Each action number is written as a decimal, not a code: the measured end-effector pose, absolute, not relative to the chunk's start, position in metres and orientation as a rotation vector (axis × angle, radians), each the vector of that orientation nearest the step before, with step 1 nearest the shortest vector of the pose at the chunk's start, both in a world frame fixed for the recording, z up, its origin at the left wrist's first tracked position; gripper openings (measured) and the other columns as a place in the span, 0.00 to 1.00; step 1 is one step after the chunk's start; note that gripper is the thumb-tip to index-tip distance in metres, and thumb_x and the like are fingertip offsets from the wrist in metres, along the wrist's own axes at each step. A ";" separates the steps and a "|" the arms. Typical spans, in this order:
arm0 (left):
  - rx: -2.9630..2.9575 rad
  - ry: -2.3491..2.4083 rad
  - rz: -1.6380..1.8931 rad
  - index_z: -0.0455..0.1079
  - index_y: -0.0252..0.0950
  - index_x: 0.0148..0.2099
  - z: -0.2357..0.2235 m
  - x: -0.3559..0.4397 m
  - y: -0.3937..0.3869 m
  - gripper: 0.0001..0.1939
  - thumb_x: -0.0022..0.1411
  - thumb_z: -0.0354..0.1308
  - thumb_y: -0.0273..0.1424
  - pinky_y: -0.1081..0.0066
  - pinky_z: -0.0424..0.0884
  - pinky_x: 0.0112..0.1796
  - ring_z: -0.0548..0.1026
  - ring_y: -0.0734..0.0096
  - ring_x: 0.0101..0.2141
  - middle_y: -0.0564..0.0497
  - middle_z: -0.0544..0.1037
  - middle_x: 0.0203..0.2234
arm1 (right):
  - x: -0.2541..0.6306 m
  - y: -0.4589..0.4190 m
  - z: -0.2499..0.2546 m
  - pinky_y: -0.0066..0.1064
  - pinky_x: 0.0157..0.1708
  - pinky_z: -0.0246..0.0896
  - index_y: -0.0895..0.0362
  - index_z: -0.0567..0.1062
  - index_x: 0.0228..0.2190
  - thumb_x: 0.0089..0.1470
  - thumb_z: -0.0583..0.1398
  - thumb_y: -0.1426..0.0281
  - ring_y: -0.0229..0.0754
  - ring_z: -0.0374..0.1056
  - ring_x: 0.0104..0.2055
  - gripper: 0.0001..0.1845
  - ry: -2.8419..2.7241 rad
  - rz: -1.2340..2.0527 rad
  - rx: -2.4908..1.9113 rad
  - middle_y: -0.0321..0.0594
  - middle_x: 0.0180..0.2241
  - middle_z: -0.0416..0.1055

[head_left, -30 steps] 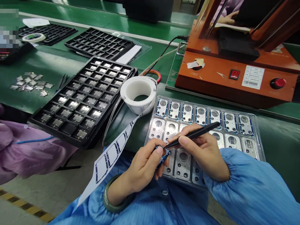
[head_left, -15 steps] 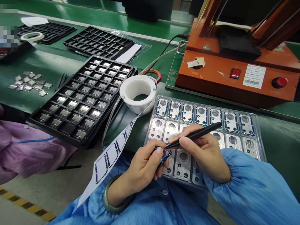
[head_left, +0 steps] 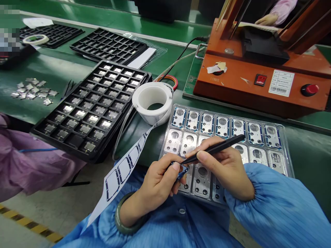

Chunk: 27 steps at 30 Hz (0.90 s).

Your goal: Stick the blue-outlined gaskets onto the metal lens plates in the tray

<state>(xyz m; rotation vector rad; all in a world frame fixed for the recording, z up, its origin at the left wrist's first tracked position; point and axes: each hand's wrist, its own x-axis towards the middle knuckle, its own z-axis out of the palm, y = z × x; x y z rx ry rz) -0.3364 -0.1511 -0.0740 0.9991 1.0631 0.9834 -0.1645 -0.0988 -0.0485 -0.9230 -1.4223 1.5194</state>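
Between thumb and fingers, my left hand [head_left: 159, 177] pinches a small metal plate with a blue edge [head_left: 182, 173]. My right hand [head_left: 222, 165] grips black tweezers [head_left: 216, 148], whose tip meets the plate's upper edge near my left thumb. Much of the plate is covered by my fingers. Beneath both hands lies a clear plastic tray [head_left: 287, 151] of similar metal plates; those in the back row have blue borders. Left of it stands a roll of white backing tape [head_left: 152, 103], and its loose strip [head_left: 121, 172] with black frame-shaped stickers hangs toward my lap.
A black compartment tray [head_left: 88, 113] of small metal parts stands at left, beside a loose pile of parts [head_left: 33, 90]. An orange machine [head_left: 240, 79] sits at back right. A co-worker's pink sleeve [head_left: 38, 158] is at left; another person's hand [head_left: 267, 20] shows behind the machine.
Another person's hand and pink sleeve have come into view behind the orange machine. My own hands, the plate and the tweezers have barely moved.
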 end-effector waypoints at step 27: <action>0.988 1.079 0.958 0.65 0.37 0.41 -0.074 -0.337 -0.151 0.15 0.65 0.48 0.44 0.78 0.62 0.15 0.66 0.78 0.14 0.55 0.73 0.20 | -0.165 -0.100 -0.048 0.30 0.33 0.70 0.52 0.72 0.33 0.56 0.62 0.67 0.40 0.74 0.33 0.03 -1.529 1.366 -0.995 0.36 0.31 0.76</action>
